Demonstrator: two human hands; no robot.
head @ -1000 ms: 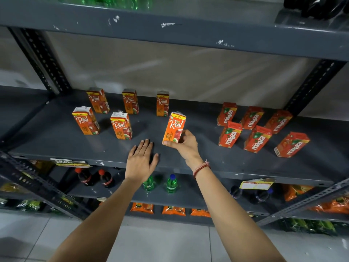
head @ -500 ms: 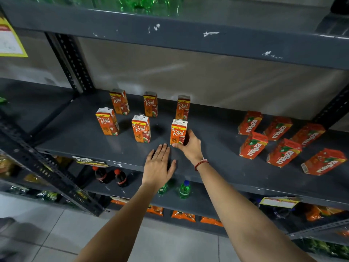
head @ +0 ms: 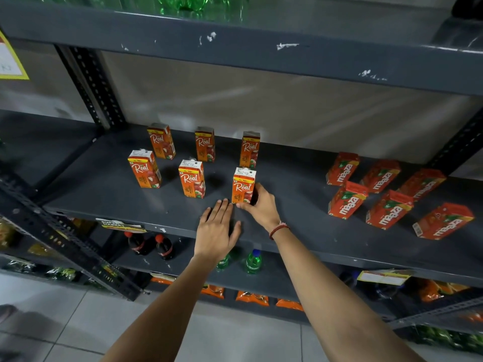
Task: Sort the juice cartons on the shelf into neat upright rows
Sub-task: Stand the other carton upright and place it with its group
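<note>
Several orange Real juice cartons stand upright in two rows on the grey shelf (head: 300,231). My right hand (head: 261,207) grips the front right Real carton (head: 243,185), which stands on the shelf behind my fingers. My left hand (head: 217,228) lies flat on the shelf's front edge, fingers apart, just left of that carton. Two more front-row cartons (head: 191,182) (head: 144,169) stand to the left. To the right, several red Maaza cartons (head: 347,199) lie tilted on their sides.
An upper shelf (head: 261,50) overhangs closely above. A slotted upright post (head: 91,84) stands at the back left and another (head: 457,145) at the back right. Cola bottles (head: 149,244) and green bottles (head: 252,262) sit on the shelf below.
The carton in my right hand went from tilted in the air to standing upright on the shelf in the front row. My left hand stayed flat on the shelf edge.
</note>
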